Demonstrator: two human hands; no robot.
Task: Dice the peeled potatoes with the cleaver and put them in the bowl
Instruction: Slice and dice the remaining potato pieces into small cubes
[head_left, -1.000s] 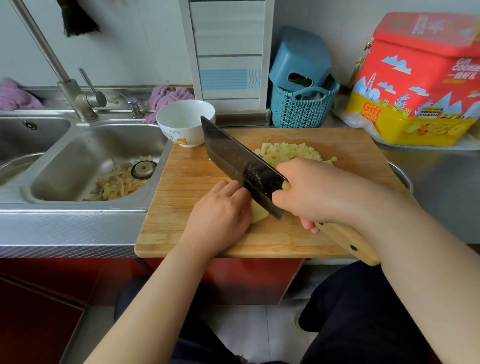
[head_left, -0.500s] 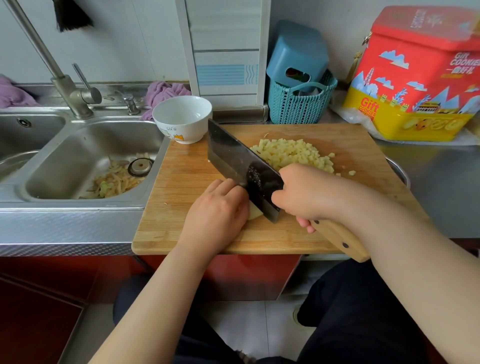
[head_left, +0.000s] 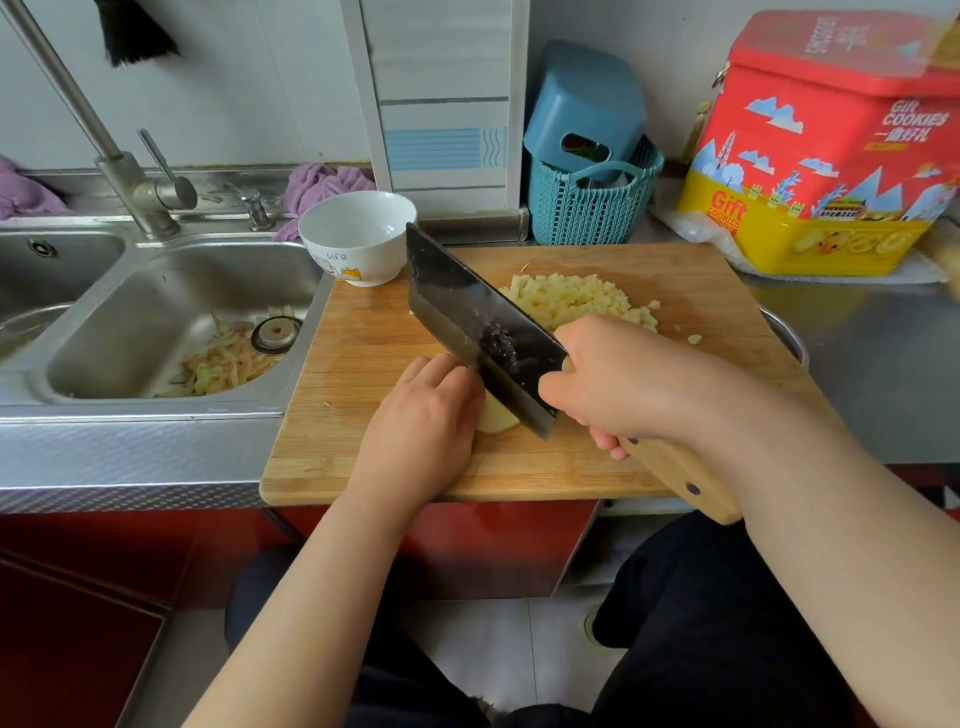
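On board (head_left: 363, 364), left hand (head_left: 421, 415) steadies potato (head_left: 498, 418).

1 cleaver (head_left: 467, 322), 1 bowl (head_left: 357, 236), 2 hands (head_left: 423, 415), 1 cutting board (head_left: 363, 364).

A home kitchen (steel sink (head_left: 156, 322), chopping board (head_left: 363, 364)).

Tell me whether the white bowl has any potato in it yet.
Empty, as far as its inside shows. The white bowl stands upright with a bare white interior; the diced potato is piled on the cutting board.
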